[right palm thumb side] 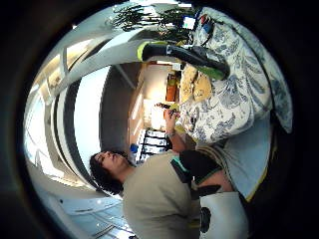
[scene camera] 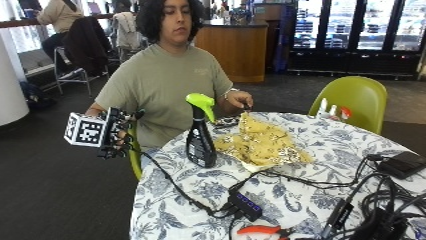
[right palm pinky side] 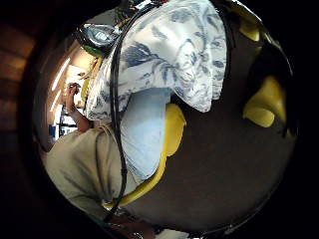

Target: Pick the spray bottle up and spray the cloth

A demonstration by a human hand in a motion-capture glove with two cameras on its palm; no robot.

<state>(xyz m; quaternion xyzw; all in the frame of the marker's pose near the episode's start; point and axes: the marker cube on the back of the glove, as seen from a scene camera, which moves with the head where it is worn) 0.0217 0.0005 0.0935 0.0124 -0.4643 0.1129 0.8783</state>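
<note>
A black spray bottle (scene camera: 200, 140) with a green trigger head stands upright near the left edge of the round table (scene camera: 166, 200), which wears a blue-flowered cover. Just right of it lies a crumpled yellow patterned cloth (scene camera: 263, 142); the person's bare left hand (scene camera: 241, 100) pinches its far corner and lifts it. My gloved right hand (scene camera: 117, 134) hovers off the table's left side, about a hand's width from the bottle, fingers loosely curled and holding nothing. The thumb side palm view shows the bottle (right palm thumb side: 184, 55) and cloth (right palm thumb side: 195, 84) on the table top.
Black cables run across the table to a USB hub (scene camera: 245, 204) and a black box (scene camera: 403, 164). A red-handled tool (scene camera: 263, 231) lies at the front edge. A green chair (scene camera: 353, 100) stands behind the table, a yellow one (right palm pinky side: 172, 134) under the person.
</note>
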